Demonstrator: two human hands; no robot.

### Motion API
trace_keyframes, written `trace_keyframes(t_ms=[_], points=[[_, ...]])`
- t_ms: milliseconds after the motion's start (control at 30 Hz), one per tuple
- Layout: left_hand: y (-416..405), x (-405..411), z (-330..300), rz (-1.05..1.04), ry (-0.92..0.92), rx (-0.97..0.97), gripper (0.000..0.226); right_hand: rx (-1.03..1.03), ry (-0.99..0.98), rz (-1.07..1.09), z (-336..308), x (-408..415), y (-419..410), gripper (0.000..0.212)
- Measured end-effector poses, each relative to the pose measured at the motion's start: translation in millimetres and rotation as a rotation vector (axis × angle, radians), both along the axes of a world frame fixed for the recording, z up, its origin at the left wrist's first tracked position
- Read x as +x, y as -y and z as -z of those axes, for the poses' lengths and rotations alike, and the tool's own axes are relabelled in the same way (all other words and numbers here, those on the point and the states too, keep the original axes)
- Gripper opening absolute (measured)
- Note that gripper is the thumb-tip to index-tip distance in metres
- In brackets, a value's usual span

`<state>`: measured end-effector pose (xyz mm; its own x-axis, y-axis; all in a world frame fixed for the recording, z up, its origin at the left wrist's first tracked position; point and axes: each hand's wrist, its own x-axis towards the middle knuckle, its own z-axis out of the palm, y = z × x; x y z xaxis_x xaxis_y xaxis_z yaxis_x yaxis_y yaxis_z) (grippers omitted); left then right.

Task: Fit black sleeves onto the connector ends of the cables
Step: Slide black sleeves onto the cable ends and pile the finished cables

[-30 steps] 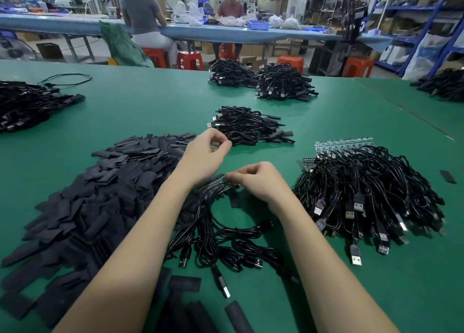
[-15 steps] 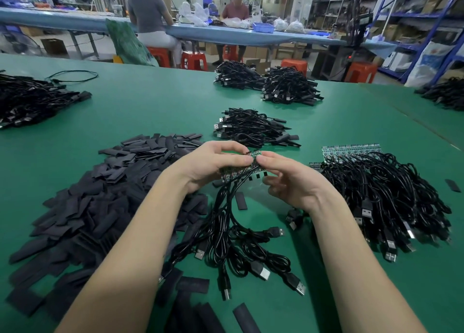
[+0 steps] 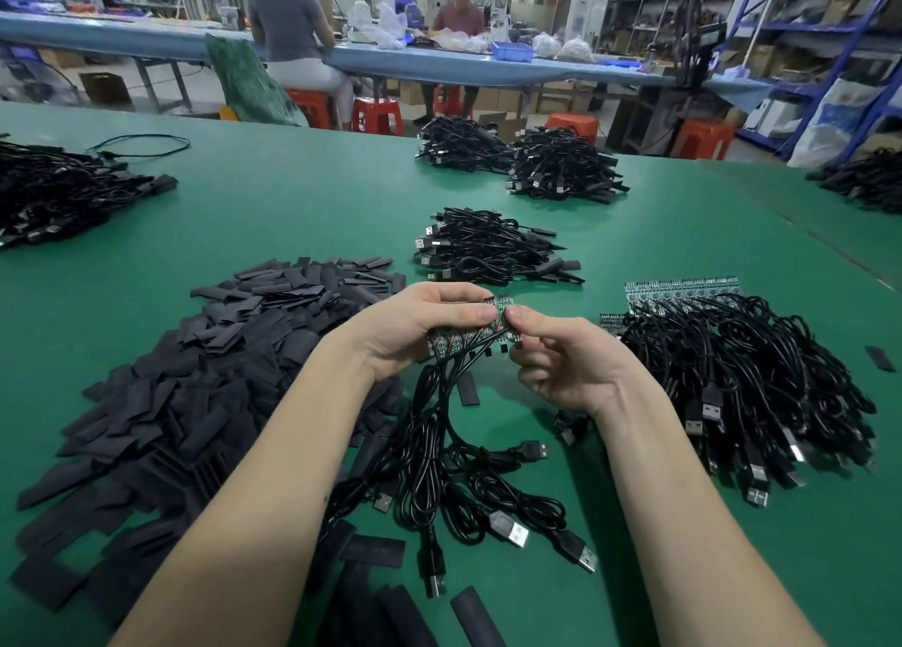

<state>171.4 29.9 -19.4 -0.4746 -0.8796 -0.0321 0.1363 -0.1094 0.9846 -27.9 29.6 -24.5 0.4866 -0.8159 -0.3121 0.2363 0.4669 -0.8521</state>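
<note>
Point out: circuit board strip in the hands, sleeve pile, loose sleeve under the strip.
circuit board strip (image 3: 451, 341), head view, exposed green face between both hands.
sleeve pile (image 3: 205, 378), head view, middle of the heap.
loose sleeve (image 3: 469, 388), head view, centre of the flat piece on the table.

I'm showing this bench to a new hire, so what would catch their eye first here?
Probably the two hands at centre: the left hand grips a strip of small green circuit boards with black cables hanging from it, and the right hand pinches its end. Next, the big heap of flat black sleeves on the left, and the pile of cables on the right of the green table.
</note>
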Motion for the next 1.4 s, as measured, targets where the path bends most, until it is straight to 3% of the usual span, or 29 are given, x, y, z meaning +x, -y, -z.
trace_keyframes(t_ms=[100,200,300,467,567,633,700,733,800,867,967,1200,1300,1400], points=[[-0.5,-0.7,2.5,0.016,-0.021,0.014,0.013,0.038,0.065,-0.017,4.9,0.9,-0.6,0.019],[-0.9,-1.3,4.5,0.043,-0.078,0.041,0.012,0.078,0.168,-0.035,7.7,1.4,-1.3,0.046],[1.4,-1.8,5.9,0.003,-0.020,0.047,0.010,0.018,0.126,0.017,-0.2,-4.5,-2.4,0.061],[3.7,-19.0,18.2,-0.140,0.320,-0.120,0.010,-0.294,-0.122,0.122,-31.0,-13.3,-2.0,0.014],[1.9,-27.2,15.3,-0.088,0.500,-0.279,0.009,-0.469,-0.173,0.116,-43.4,-1.2,-5.4,0.017],[6.4,-23.4,9.8,-0.267,0.562,-0.403,0.006,-0.502,-0.134,0.189,-46.2,8.5,-8.5,0.011],[7.7,-16.8,-1.0,-0.476,0.495,-0.430,0.015,-0.477,-0.053,0.309,-47.6,16.0,-9.0,0.012],[6.8,-13.9,-7.1,-0.498,0.361,-0.367,0.020,-0.451,-0.011,0.361,-47.9,19.1,-8.8,0.012],[3.3,-11.5,-18.8,-0.387,0.052,-0.218,0.028,-0.389,0.028,0.448,-48.2,25.0,-9.0,0.010],[1.3,-12.9,-24.9,-0.307,-0.062,-0.189,0.024,-0.338,-0.014,0.517,-45.1,27.5,-9.1,0.011],[0.5,-21.2,-23.2,-0.356,0.033,-0.227,0.007,-0.264,-0.079,0.565,-40.3,23.1,-6.9,0.016],[-5.1,-39.9,-17.3,-0.382,0.066,-0.133,0.006,-0.309,-0.283,0.448,-44.7,4.2,-1.6,0.017],[-7.1,-48.6,-12.5,-0.403,0.089,-0.072,0.008,-0.433,-0.500,0.498,-57.2,-5.6,-4.3,0.027],[-6.7,-55.3,-7.2,-0.394,0.134,-0.047,0.010,-0.708,-0.638,0.666,-72.7,-5.7,-10.3,0.018]])
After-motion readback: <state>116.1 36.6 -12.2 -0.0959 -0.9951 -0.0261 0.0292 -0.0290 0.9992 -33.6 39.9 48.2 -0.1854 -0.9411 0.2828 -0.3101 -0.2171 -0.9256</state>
